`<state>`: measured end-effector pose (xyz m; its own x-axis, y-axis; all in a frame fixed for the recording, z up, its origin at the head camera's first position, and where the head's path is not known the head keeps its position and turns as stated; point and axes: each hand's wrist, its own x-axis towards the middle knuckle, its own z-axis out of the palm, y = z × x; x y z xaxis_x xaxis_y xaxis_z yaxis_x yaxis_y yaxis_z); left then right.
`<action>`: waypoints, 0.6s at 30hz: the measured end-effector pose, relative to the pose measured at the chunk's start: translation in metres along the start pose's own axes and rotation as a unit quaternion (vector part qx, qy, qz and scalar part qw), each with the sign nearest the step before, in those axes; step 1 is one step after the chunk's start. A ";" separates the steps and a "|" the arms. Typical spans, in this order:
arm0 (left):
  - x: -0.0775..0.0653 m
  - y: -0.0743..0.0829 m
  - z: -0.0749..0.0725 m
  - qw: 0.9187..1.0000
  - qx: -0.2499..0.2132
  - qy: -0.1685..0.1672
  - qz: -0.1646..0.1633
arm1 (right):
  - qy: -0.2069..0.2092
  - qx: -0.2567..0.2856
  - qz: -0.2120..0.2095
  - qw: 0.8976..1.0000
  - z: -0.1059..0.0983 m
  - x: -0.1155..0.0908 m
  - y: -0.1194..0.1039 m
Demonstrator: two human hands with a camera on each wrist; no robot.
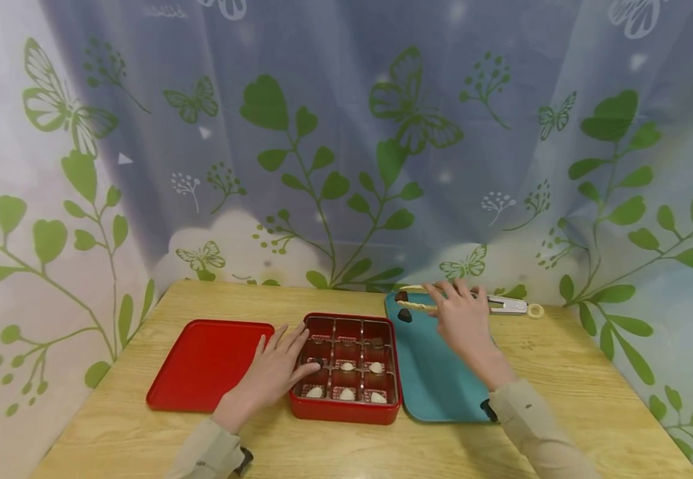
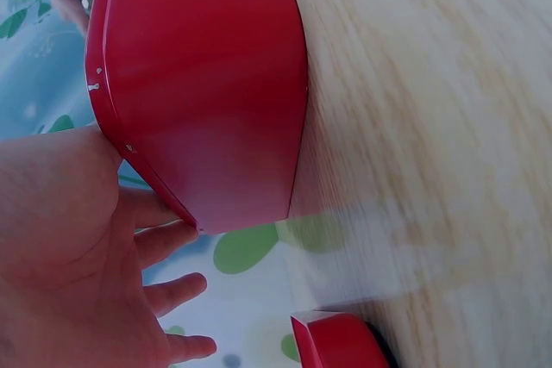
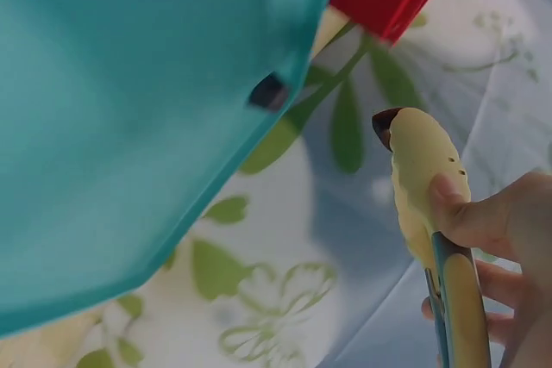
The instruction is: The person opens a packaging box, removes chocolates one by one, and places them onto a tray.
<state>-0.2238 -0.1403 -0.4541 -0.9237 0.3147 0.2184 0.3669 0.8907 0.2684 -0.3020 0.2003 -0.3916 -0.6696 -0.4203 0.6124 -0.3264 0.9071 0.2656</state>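
My right hand (image 1: 464, 322) grips tongs (image 1: 506, 305) with pale yellow tips above the far left part of a blue tray (image 1: 433, 379). Between the tips a dark chocolate (image 3: 385, 129) is pinched, its end poking out in the right wrist view. Another dark chocolate (image 1: 405, 315) lies on the tray just below. My left hand (image 1: 265, 372) rests with spread fingers on the left rim of a red box (image 1: 346, 411). Inside it, a divider forms several compartments; white chocolates (image 1: 347, 394) sit in the nearer ones. The left thumb reaches over a compartment with a dark piece (image 1: 317, 364).
A red lid (image 1: 202, 366) lies flat on the wooden table (image 1: 358, 452), left of the box. The blue tray stands close along the box's right side. Behind the table hangs a curtain (image 1: 334, 133) printed with leaves and butterflies.
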 end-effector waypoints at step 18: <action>-0.002 0.000 -0.004 1.000 -0.001 -0.004 -0.001 | -0.143 -0.011 0.075 0.987 0.033 -0.016 0.033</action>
<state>-0.2219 -0.1417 -0.4507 -0.9253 0.3153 0.2105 0.3651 0.8907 0.2709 -0.3237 0.2360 -0.4172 -0.8710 -0.2679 0.4118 -0.1969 0.9583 0.2071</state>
